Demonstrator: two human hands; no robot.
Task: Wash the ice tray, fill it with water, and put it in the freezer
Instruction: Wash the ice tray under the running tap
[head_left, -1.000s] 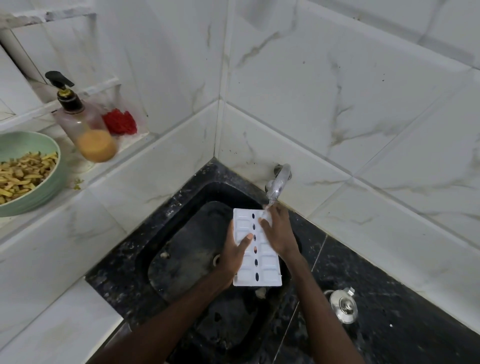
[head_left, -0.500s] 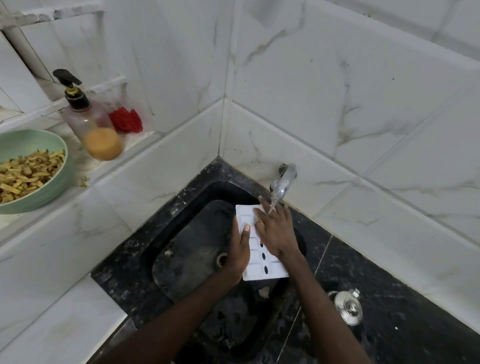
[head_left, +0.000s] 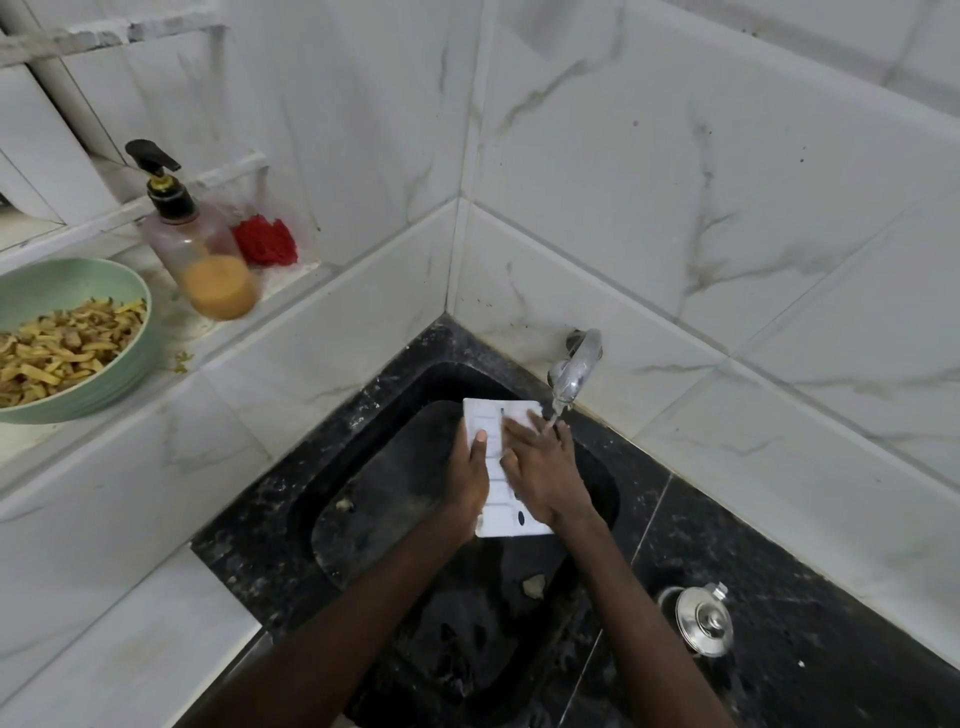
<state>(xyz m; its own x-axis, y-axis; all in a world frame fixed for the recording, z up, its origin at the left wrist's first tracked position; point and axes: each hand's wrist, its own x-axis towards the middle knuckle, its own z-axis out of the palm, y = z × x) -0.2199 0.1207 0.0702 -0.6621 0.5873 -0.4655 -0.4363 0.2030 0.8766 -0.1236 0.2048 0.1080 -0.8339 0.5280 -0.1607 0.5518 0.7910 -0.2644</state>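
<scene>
A white plastic ice tray is held over the black sink, just below the steel tap. A thin stream of water runs from the tap onto my right fingers. My left hand grips the tray's left edge, thumb on top. My right hand lies flat on the tray's right half, fingers spread, covering most of that side. The tray's near end sticks out below both hands.
On the tiled ledge at the left stand a pump bottle of orange liquid, a red scrubber and a green bowl of cut food. A steel lid lies on the black counter at the right. Scraps sit in the sink.
My right hand slid from the tray's far end down over its right half. The tray moved slightly further under the tap. My left hand keeps its grip.
</scene>
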